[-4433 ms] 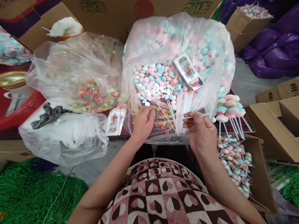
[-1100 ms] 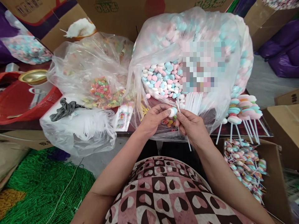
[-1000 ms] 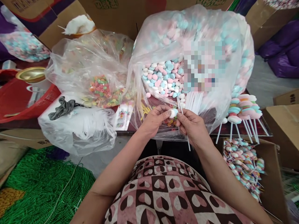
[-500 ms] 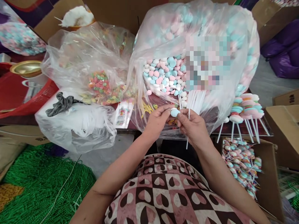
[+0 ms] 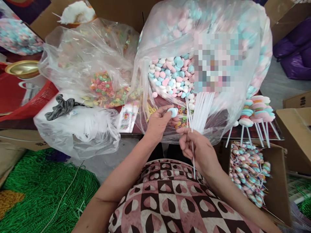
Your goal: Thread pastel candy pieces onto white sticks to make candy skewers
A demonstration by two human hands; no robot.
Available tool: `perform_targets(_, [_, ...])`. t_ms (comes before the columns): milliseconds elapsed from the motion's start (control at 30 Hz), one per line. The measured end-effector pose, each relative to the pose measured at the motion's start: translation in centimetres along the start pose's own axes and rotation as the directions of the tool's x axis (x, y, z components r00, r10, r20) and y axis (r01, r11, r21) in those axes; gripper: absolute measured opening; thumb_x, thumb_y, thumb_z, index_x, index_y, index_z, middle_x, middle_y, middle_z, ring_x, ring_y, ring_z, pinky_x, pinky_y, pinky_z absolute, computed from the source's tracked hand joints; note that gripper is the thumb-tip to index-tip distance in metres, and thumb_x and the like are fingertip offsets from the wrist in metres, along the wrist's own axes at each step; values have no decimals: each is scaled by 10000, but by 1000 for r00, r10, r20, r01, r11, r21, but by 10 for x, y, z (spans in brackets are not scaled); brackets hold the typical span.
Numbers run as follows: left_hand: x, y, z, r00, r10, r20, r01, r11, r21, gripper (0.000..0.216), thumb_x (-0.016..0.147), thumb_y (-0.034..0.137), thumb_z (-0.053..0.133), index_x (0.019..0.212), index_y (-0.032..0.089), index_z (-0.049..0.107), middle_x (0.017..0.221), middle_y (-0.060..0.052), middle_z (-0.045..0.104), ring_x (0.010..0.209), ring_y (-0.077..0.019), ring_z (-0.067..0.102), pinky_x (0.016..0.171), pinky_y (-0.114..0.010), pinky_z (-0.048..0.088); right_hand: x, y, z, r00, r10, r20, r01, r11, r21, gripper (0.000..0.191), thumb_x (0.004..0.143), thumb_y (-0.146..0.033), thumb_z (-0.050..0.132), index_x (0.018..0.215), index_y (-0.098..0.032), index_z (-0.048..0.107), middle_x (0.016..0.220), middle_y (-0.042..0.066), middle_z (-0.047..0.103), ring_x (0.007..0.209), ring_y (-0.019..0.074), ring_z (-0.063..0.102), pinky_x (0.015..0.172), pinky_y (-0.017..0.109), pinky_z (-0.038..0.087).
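Between the thumb and fingers of my left hand (image 5: 157, 121) is a pale blue marshmallow (image 5: 172, 112) with some white at its edge. My right hand (image 5: 199, 147), lower and to the right, is closed around a thin white stick (image 5: 193, 161) that points down toward my lap. The stick and the marshmallow are apart. Just beyond my right hand lies a bunch of white sticks (image 5: 204, 110). Ring-shaped gummies (image 5: 182, 123) lie close to my left fingertips. Behind them a large clear bag (image 5: 228, 110) holds pink, white and blue marshmallows (image 5: 167, 76).
Marshmallow skewers (image 5: 261, 108) stand at the table's right end, above a cardboard box (image 5: 279, 181) of wrapped ones. On the left are a bag of gummies (image 5: 100, 84), printed packets (image 5: 127, 118), a white plastic bag (image 5: 80, 129) and a red basket (image 5: 45, 100). Green strands (image 5: 55, 184) cover the floor.
My hands have moved apart. The left has shifted slightly left with the marshmallow, while the right has drawn down toward me with the stick.
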State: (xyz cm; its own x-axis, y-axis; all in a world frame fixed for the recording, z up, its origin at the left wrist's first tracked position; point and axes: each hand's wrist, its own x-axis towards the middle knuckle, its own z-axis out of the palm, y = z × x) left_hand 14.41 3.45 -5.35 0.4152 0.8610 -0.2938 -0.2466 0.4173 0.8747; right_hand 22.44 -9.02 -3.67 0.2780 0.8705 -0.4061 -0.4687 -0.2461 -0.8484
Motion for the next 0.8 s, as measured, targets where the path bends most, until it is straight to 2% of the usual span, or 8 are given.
perform_targets(133, [1, 2, -6, 1000, -16, 16, 16, 998, -56, 333, 707, 267, 758, 1010, 172, 660, 778, 3, 712, 704, -138, 698, 667, -266, 567, -17, 21, 1, 992, 65, 108, -42, 979, -202, 391, 932, -479, 482, 1108, -163, 629, 575, -36, 562, 392, 68, 336, 391, 219, 241])
perform_targets(300, [-6, -5, -10, 994, -59, 96, 70, 991, -113, 377, 649, 292, 821, 980, 169, 689, 838, -8, 718, 707, -122, 686, 721, -280, 566, -9, 13, -4, 992, -115, 60, 130, 894, -429, 426, 964, -489, 436, 1070, -147, 667, 470, -68, 434, 450, 90, 371, 503, 233, 328])
perform_targets(367, [-10, -8, -9, 991, -59, 120, 73, 991, -113, 391, 642, 317, 828, 983, 177, 699, 841, -3, 713, 692, -111, 675, 708, -269, 557, -3, 5, -4, 990, -131, 46, 137, 868, -478, 427, 953, -491, 448, 1041, -143, 678, 451, -76, 390, 438, 94, 357, 493, 238, 310])
perform_targets(633, [-16, -12, -9, 988, -1, 155, 4, 1000, -15, 397, 706, 382, 776, 1054, 209, 695, 870, 6, 705, 672, -82, 637, 687, -230, 538, 6, 7, -3, 996, -82, 23, 83, 880, -468, 462, 900, -549, 494, 978, -136, 686, 444, -79, 339, 415, 95, 312, 423, 234, 233])
perform_targets(700, [-16, -14, -10, 986, 46, 160, -57, 996, 63, 371, 755, 387, 734, 1082, 218, 685, 895, -2, 714, 690, -90, 637, 708, -242, 542, 6, 7, -4, 997, -72, 7, 67, 895, -441, 445, 889, -551, 514, 958, -145, 684, 445, -80, 340, 406, 90, 300, 402, 227, 222])
perform_targets(800, [-19, -15, -12, 969, 204, 142, -236, 935, 265, 279, 815, 357, 676, 1057, 220, 696, 991, -27, 728, 843, -133, 663, 822, -283, 538, 6, 5, -6, 1000, -31, 4, 30, 928, -372, 400, 878, -544, 540, 906, -166, 667, 432, -90, 326, 377, 78, 260, 371, 216, 200])
